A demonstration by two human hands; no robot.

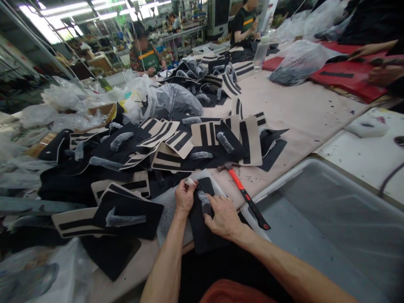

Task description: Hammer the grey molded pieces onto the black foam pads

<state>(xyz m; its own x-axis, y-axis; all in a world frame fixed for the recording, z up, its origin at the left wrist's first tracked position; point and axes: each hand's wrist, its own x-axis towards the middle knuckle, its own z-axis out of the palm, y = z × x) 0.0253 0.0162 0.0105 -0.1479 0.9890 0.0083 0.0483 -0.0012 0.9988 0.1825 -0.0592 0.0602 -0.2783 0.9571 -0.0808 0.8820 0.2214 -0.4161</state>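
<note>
A black flat panel (pixel 202 233) lies in front of me at the table's edge, with a plastic-wrapped handle (pixel 204 202) on it. Between the thumb and fingers of my left hand (pixel 184 197) is a small white piece (pixel 189 182), held at the far end of the handle; its kind does not show. My right hand (pixel 224 216) grips the wrapped handle from the right, thumb below and fingers above. Just right of the panel rests a claw hammer (pixel 241 189) with a red and black grip. Under the panel is a pale grey sheet (pixel 172 219).
Black panels (pixel 129 210) with wrapped handles and striped beige backs are heaped left and ahead. A grey plastic bin (pixel 315 227) stands at right. Clear bags (pixel 176 99) lie farther back. Co-workers sit across the table; another person's hands (pixel 372 52) work over red material (pixel 350 80).
</note>
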